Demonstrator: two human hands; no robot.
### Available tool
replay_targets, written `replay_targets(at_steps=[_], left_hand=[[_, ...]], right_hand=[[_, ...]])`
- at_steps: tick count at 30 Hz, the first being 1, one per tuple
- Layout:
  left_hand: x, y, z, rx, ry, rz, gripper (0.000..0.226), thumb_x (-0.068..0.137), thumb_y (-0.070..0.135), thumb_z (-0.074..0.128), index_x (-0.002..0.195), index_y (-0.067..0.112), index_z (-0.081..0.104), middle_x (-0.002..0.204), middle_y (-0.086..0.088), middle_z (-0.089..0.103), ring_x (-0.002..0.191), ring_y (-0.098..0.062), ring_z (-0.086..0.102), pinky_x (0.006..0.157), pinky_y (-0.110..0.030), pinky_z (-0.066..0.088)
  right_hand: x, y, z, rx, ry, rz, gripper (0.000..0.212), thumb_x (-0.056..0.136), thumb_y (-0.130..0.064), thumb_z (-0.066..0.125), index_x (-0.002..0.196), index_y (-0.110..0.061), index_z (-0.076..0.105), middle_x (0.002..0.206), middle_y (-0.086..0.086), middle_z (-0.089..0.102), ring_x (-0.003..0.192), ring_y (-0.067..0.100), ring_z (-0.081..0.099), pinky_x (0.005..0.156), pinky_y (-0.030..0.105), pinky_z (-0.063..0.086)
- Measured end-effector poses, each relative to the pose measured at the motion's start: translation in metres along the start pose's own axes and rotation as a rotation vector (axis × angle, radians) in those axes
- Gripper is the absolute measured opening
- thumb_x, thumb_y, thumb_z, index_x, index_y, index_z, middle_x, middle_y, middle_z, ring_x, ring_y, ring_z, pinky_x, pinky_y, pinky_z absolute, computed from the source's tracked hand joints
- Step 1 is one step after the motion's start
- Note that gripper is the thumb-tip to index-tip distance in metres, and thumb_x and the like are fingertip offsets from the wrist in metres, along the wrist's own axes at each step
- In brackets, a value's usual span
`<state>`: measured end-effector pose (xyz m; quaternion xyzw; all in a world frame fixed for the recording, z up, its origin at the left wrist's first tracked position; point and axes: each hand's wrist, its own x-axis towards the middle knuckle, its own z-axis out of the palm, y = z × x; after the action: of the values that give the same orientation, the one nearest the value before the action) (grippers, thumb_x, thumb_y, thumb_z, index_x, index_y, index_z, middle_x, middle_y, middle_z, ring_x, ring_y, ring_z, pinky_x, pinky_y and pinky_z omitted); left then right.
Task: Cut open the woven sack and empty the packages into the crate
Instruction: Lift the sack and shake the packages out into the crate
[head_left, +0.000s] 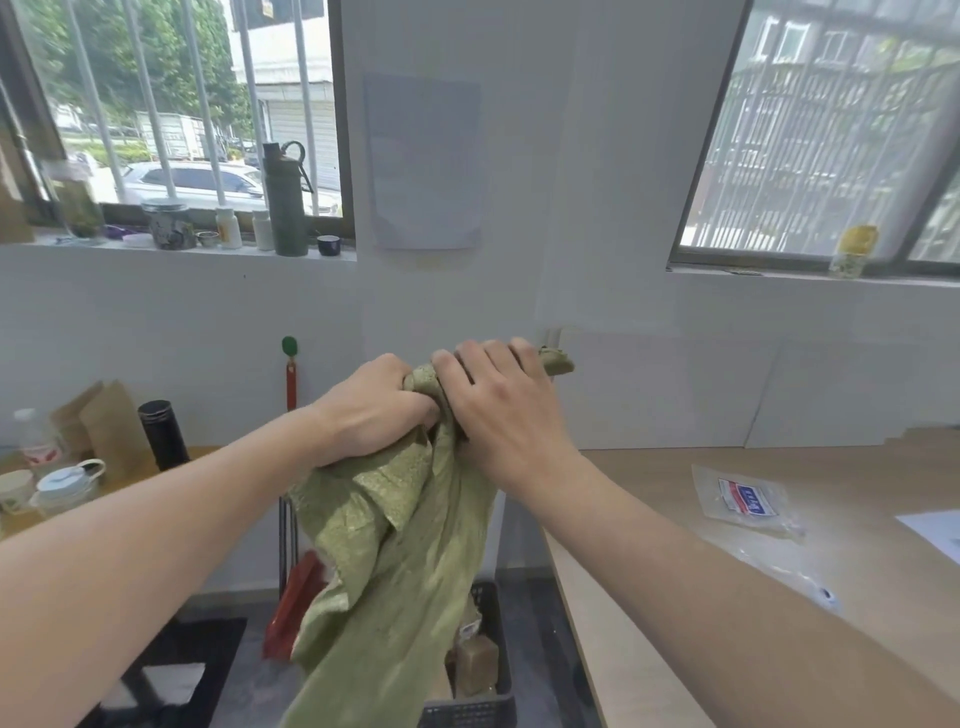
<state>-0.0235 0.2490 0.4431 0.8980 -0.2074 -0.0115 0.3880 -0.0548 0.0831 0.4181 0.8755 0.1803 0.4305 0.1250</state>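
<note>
A green woven sack (384, 561) hangs limp in front of me, held up high by its bunched end. My left hand (371, 410) grips the bunched fabric from the left. My right hand (506, 410) clasps the same bunch from the right, touching the left hand. Below the sack, on the floor, stands a black plastic crate (496, 706), mostly hidden by the hanging fabric. Inside the crate, brown wrapped packages (475, 667) show at the sack's right edge.
A wooden table (779, 597) runs along the right with a clear plastic packet (748, 501) and a white sheet (935, 530). At the left is a table with a black flask (162, 434) and cups. A red dustpan (296, 603) leans behind the sack.
</note>
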Motion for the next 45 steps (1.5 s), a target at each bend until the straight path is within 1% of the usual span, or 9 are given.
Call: replay_targets(at_steps=[8,12,17,21,31,35,38,42,45], left_hand=[[-0.006,0.016,0.002,-0.072,-0.243,-0.024,0.024,0.066,0.024,0.063,0.057,0.017,0.042,0.055,-0.001,0.038,0.05,-0.019,0.035,0.052,-0.032,0.031],[-0.012,0.016,0.005,0.182,-0.138,0.1,0.039,0.067,0.043,0.069,0.083,0.013,0.05,0.069,0.003,0.065,0.062,-0.021,0.06,0.062,-0.042,0.054],[-0.023,0.016,0.013,0.711,0.067,0.234,0.076,0.066,0.074,0.074,0.105,0.021,0.036,0.082,0.006,0.06,0.08,-0.02,0.063,0.065,-0.041,0.053],[-0.024,0.008,0.026,0.859,0.285,0.244,0.055,0.082,0.055,0.066,0.108,0.021,0.031,0.078,0.004,0.054,0.072,-0.028,0.064,0.055,-0.036,0.045],[-0.021,0.01,0.022,0.838,0.17,0.236,0.018,0.078,0.041,0.054,0.081,0.026,0.046,0.064,0.006,0.05,0.062,-0.027,0.055,0.058,-0.032,0.042],[-0.012,0.005,0.021,0.77,0.102,0.167,0.017,0.073,0.039,0.054,0.073,0.022,0.052,0.064,0.003,0.057,0.063,-0.027,0.059,0.056,-0.032,0.044],[-0.007,0.005,0.018,0.806,0.101,0.128,0.018,0.074,0.039,0.056,0.072,0.021,0.053,0.066,0.002,0.058,0.062,-0.026,0.059,0.056,-0.032,0.046],[-0.005,0.014,0.019,0.794,0.076,0.101,0.019,0.074,0.039,0.056,0.073,0.02,0.058,0.065,0.001,0.061,0.06,-0.022,0.059,0.053,-0.03,0.043],[-0.002,0.022,0.017,0.679,0.024,0.058,0.021,0.076,0.039,0.058,0.074,0.019,0.06,0.072,-0.002,0.063,0.066,-0.025,0.062,0.056,-0.031,0.045]], right_hand=[[0.007,0.009,-0.006,-0.02,-0.018,0.017,0.035,0.054,0.003,0.064,0.065,-0.019,0.039,0.05,0.004,0.047,0.047,0.026,0.046,0.058,0.033,0.021],[0.008,0.007,-0.011,0.069,-0.155,0.073,0.051,0.043,0.001,0.073,0.06,-0.02,0.03,0.042,0.003,0.049,0.036,0.024,0.048,0.054,0.029,0.021],[0.014,0.012,-0.018,0.108,-0.423,0.192,0.018,0.086,-0.006,0.058,0.08,-0.02,0.049,0.069,-0.002,0.049,0.067,0.03,0.055,0.06,0.034,0.037],[0.021,0.006,-0.024,0.241,-0.465,0.304,0.015,0.088,-0.005,0.056,0.079,-0.018,0.055,0.07,0.0,0.046,0.073,0.033,0.057,0.062,0.036,0.038],[0.01,0.018,-0.024,0.274,-0.547,0.145,0.024,0.08,-0.009,0.061,0.093,-0.022,0.046,0.079,-0.004,0.049,0.079,0.031,0.055,0.051,0.031,0.023],[0.002,0.031,-0.018,0.526,-0.593,0.093,0.051,0.076,-0.025,0.071,0.123,-0.024,0.052,0.111,-0.001,0.06,0.111,0.026,0.059,0.084,0.037,0.034],[-0.002,0.042,-0.024,0.816,-0.658,0.156,0.079,0.075,-0.04,0.073,0.147,-0.03,0.044,0.139,-0.007,0.052,0.134,0.017,0.044,0.111,0.035,0.021],[-0.006,0.04,-0.019,0.53,-0.677,0.038,0.113,0.056,-0.068,0.084,0.151,-0.029,0.036,0.137,-0.004,0.05,0.134,0.021,0.043,0.117,0.042,0.021],[-0.009,0.036,-0.007,0.318,-0.523,-0.002,0.094,0.055,-0.053,0.089,0.134,-0.023,0.048,0.118,0.001,0.057,0.109,0.025,0.055,0.096,0.04,0.041]])
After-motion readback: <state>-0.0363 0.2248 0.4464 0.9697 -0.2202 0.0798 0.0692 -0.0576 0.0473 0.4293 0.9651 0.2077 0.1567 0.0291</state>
